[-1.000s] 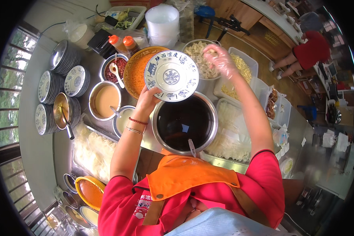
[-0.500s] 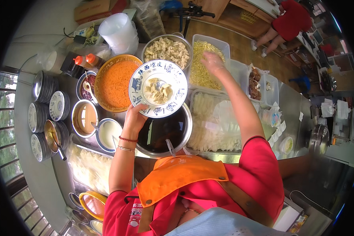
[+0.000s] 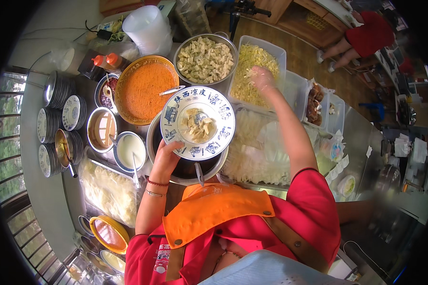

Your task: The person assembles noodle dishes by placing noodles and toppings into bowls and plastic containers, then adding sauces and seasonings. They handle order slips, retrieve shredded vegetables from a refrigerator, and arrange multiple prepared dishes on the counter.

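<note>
My left hand (image 3: 167, 156) grips the near left rim of a white plate with blue drawings (image 3: 226, 127), thumb on top. A small heap of pale chopped pieces (image 3: 198, 126) lies in its middle. The plate is held over a metal pot of dark liquid (image 3: 185, 169) and hides much of it. Off to the right, my right hand (image 3: 263, 78) is closed on yellowish bean sprouts, with strands poking out at the fingertips. It is just above the sprouts (image 3: 252, 59) in a clear plastic tub (image 3: 283, 66). Between the tub and the plate's far side stands a steel bowl of chopped pale cubes (image 3: 206, 59).
A wide bowl of orange-red sauce (image 3: 145, 90) sits beyond the plate. To the left are a white liquid bowl (image 3: 131, 152) and stacked plates (image 3: 50, 126). Bagged noodles (image 3: 109, 192) lie near my left arm; a tray of pale noodles (image 3: 252, 161) is under my right. A person in red (image 3: 370, 33) stands far right.
My right hand has closed around some sprouts and moved slightly nearer and right. The plate in my left hand has shifted a little right and nearer.
</note>
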Available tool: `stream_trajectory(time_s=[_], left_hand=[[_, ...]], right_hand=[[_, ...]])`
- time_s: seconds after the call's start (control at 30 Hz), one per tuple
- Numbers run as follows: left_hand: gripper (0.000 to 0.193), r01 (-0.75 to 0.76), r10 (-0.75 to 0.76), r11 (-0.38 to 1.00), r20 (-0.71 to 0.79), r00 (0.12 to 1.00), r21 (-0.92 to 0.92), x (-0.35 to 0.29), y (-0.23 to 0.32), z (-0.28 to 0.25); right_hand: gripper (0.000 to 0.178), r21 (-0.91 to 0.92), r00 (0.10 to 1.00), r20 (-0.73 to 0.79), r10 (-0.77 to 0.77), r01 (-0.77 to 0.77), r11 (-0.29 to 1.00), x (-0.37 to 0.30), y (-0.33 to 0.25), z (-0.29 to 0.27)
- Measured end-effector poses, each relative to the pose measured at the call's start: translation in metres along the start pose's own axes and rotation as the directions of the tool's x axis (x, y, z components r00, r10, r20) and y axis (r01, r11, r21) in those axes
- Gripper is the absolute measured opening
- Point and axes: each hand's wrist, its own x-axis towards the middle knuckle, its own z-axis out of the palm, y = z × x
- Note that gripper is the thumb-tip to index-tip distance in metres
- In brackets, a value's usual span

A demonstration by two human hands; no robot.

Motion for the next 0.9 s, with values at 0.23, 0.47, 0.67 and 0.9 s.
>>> stream_trajectory(time_s=[0.23,0.47,0.67,0.9], left_hand=[[0.047,0.000,0.000,1.000,0.039,0.999,0.005,-0.003,-0.030,0.028],[0.046,0.012,-0.006,0.999,0.136,0.991,-0.042,-0.003,-0.063,0.063],[0.049,0.092,-0.082,0.995,0.240,0.967,-0.033,-0.010,-0.091,0.066],[0.050,0.098,-0.101,0.995,0.276,0.956,0.025,-0.019,-0.112,0.059]], right_hand=[[0.067,0.604,0.983,0.169,0.076,-0.164,0.780,-0.041,-0.049,-0.052],[0.050,0.193,0.906,0.339,-0.253,0.196,0.961,-0.165,-0.148,-0.090],[0.032,-0.001,0.893,0.238,-0.383,0.395,0.919,-0.227,-0.142,-0.101],[0.018,0.559,0.995,-0.082,-0.055,0.091,0.824,-0.296,-0.064,-0.139]])
